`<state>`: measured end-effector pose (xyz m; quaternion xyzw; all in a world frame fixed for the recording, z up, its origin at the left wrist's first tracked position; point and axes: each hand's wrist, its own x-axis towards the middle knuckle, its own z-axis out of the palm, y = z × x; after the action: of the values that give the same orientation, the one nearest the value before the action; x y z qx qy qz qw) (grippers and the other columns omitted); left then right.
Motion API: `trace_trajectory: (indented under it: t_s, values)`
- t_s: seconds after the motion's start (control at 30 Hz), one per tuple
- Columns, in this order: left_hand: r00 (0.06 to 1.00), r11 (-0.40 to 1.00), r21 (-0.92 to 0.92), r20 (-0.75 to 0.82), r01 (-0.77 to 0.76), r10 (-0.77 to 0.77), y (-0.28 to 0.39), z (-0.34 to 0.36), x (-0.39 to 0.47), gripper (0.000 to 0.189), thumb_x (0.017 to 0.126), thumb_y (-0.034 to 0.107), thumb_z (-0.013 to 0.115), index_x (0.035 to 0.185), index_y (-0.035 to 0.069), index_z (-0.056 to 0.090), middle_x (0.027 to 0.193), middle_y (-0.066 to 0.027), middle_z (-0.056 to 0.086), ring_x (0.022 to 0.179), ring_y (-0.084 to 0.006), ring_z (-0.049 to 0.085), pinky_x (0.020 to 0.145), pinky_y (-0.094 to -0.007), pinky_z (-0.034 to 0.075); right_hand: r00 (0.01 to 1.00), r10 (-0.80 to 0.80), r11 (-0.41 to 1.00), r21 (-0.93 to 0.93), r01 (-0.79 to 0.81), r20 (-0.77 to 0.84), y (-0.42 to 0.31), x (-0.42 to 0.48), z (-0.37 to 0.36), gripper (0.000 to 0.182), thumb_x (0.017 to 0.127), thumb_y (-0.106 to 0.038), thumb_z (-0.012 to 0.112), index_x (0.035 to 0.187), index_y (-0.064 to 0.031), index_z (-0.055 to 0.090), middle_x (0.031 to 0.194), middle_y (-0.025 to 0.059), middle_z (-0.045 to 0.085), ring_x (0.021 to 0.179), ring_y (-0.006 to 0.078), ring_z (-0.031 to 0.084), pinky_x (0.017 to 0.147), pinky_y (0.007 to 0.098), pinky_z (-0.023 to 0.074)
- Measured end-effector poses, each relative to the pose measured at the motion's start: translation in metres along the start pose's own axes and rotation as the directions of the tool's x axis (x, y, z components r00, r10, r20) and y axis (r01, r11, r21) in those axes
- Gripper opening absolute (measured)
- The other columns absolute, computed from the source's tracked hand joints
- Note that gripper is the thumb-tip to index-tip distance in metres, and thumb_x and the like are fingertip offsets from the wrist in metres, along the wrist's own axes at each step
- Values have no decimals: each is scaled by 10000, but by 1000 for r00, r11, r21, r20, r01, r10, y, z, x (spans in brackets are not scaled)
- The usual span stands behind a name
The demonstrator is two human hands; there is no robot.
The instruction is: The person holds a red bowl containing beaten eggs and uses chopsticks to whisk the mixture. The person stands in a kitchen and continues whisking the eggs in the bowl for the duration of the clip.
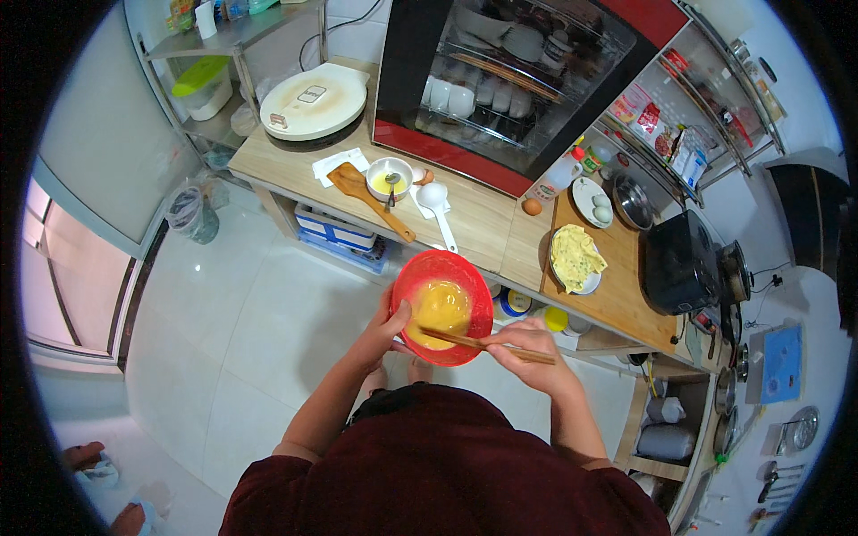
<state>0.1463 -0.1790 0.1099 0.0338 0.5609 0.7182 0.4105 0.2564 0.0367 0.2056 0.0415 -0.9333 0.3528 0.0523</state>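
My left hand point(391, 325) grips the left rim of a red plastic bowl point(477, 295), thumb over the edge and fingers underneath. Yellow beaten egg point(442, 305) lies in the bowl, which is held in the air before the counter's edge. My right hand point(533, 352) holds wooden chopsticks point(496, 345), their tips in the egg, partly blurred. On the counter beyond are a wooden spatula point(365, 194), a small white bowl point(400, 163) with yellow liquid and a metal spoon point(392, 187), and a white ladle point(433, 197).
A round white electric griddle point(315, 104) and a glass-fronted cabinet point(509, 74) stand on the counter point(482, 234). To the right are an egg point(531, 206), a plate with eggs point(585, 194), a plate with a folded yellow pancake point(576, 258) and a black appliance point(680, 264).
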Motion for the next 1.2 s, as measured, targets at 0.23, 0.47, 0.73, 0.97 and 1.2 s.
trace_trajectory:
  t_s: [0.23,0.47,0.73,0.97,1.2]
  values:
    - [999,998,-49,-22,-40,39,-5,-2,0,689,858,491,448,1388,175,142,1326,-91,333,1150,-209,426,607,-295,539,957,226,970,-51,-239,-184,18,-4,-3,105,772,-163,622,854,-113,665,790,52,641,724,213,580,723,332,379]
    - [999,991,-125,-11,-37,36,-3,-8,1,624,881,459,428,1378,176,178,1310,-80,353,1141,-201,442,598,-290,537,995,34,988,144,-48,98,15,-5,-3,162,788,-157,626,921,-69,657,794,67,637,755,212,576,720,318,435]
    - [997,988,-149,59,-40,49,-7,-6,9,614,891,450,413,1375,170,158,1317,-87,342,1137,-229,455,679,-337,537,976,-94,996,-13,93,-196,11,12,7,133,791,-192,622,821,-71,668,690,73,628,595,189,566,571,294,436]
    - [988,987,-136,120,-81,98,-4,-2,14,594,900,438,403,1374,182,153,1308,-95,356,1135,-236,462,699,-359,535,893,397,905,253,-343,-210,24,-2,-12,137,785,-184,634,826,-57,669,717,84,631,641,192,576,600,295,449]
    - [991,992,-121,121,-38,52,-8,5,26,568,906,431,398,1370,202,166,1294,-97,370,1115,-228,477,679,-381,541,925,343,917,273,-291,-166,34,-17,-22,162,772,-221,640,806,-66,672,730,78,636,648,221,572,653,325,428]
